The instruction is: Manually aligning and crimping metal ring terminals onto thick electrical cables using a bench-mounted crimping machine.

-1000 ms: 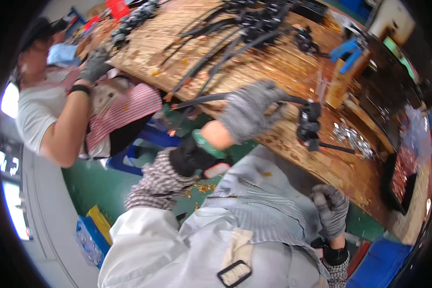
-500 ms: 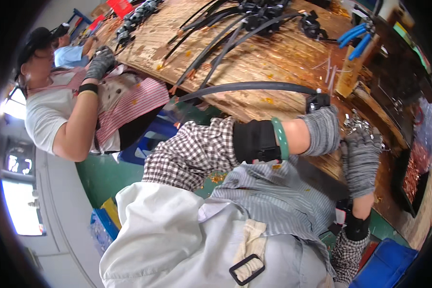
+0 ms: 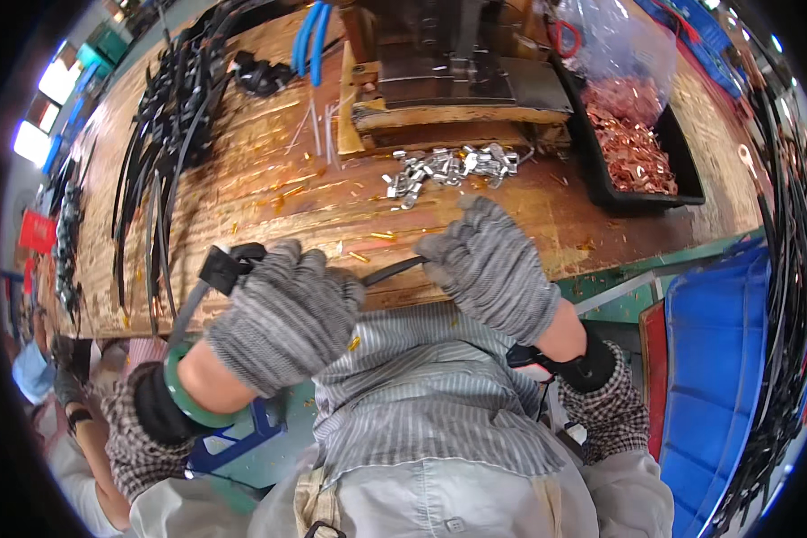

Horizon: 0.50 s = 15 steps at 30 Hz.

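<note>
Both my hands wear grey striped knit gloves. My left hand [image 3: 287, 314] is closed around a black cable [image 3: 393, 270] near the front edge of the wooden bench. A black plastic connector [image 3: 227, 269] on the cable sticks out beside my left thumb, and more cable trails down past my wrist. The cable's other stretch runs across to my right hand [image 3: 493, 273], whose fingers pinch it. Its tip is hidden in those fingers, so I cannot tell whether a terminal is there too. Beyond my hands lies a pile of silvery cable lugs [image 3: 457, 169].
A dark metal machine [image 3: 448, 76] stands behind the lugs. At its right, a black bin [image 3: 659, 199] contains copper-coloured pieces. Bundled black cables [image 3: 166, 134] and blue-handled pliers [image 3: 311, 40] lie at left. A blue crate [image 3: 715, 350] stands at right. A co-worker's arm [image 3: 99, 457] shows lower left.
My view has swung right toward the machine. My right hand has left the lug pile and now grips the cable's other stretch. My left hand still holds the cable, closer to the bench's front edge.
</note>
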{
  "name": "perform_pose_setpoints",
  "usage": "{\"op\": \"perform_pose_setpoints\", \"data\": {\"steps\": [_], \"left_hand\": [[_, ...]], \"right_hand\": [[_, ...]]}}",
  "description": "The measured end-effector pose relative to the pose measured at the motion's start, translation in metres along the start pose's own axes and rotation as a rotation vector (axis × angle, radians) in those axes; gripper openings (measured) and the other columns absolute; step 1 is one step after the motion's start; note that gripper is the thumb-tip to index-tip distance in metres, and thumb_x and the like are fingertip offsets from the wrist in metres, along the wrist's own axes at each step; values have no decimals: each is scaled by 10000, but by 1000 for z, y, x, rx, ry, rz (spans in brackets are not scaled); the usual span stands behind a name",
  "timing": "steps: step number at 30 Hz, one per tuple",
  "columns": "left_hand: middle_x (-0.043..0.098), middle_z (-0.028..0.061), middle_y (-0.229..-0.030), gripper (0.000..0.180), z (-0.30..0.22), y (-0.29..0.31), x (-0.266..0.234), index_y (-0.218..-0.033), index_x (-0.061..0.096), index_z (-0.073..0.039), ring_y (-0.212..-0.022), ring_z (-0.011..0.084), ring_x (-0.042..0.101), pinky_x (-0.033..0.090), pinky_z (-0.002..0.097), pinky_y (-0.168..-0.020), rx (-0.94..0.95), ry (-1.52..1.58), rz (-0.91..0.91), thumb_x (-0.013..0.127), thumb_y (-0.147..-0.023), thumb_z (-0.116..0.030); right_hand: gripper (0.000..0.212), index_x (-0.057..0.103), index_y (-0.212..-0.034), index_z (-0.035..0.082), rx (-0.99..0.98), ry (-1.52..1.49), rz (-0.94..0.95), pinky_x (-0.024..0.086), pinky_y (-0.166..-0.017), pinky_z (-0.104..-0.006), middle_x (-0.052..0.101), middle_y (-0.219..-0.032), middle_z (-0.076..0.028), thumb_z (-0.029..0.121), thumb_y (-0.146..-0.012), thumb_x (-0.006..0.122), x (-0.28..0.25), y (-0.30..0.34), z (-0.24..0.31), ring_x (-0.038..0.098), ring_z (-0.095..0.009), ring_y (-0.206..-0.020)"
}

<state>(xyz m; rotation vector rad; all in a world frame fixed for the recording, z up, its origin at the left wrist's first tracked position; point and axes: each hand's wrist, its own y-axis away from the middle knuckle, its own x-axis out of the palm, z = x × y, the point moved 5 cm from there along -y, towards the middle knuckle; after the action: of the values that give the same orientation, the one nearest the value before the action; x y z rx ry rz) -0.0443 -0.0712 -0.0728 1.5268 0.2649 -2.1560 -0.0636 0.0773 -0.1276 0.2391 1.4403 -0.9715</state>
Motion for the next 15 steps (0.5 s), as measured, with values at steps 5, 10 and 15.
{"op": "perform_pose_setpoints", "data": {"steps": [5, 10, 15], "left_hand": [[568, 74, -758, 241, 38, -1, 19, -851, 580, -47, -824, 259, 560, 404, 424, -881, 141, -34, -7, 513, -666, -185], [581, 76, -802, 190, 55, -12, 44, -852, 583, -58, -909, 246, 556, 360, 426, -948, 84, -6, 35, 513, -687, -121], [592, 107, -826, 184, 19, -46, 27, -891, 554, -33, -890, 265, 568, 407, 427, -891, -101, 198, -297, 544, -710, -62]], "right_hand": [[280, 540, -998, 29, 50, -5, 44, 386, -879, -417, 564, -857, -126, 161, -762, 466, 19, -9, 8, 542, -275, -870], [268, 538, -972, 16, 126, -5, 76, 420, -808, -388, 566, -852, -120, 156, -754, 470, 36, -12, 7, 542, -261, -862], [247, 551, -925, 33, 119, 144, -55, 448, -712, -362, 571, -773, -80, 190, -741, 502, 22, -21, 3, 551, -227, -793]]}}
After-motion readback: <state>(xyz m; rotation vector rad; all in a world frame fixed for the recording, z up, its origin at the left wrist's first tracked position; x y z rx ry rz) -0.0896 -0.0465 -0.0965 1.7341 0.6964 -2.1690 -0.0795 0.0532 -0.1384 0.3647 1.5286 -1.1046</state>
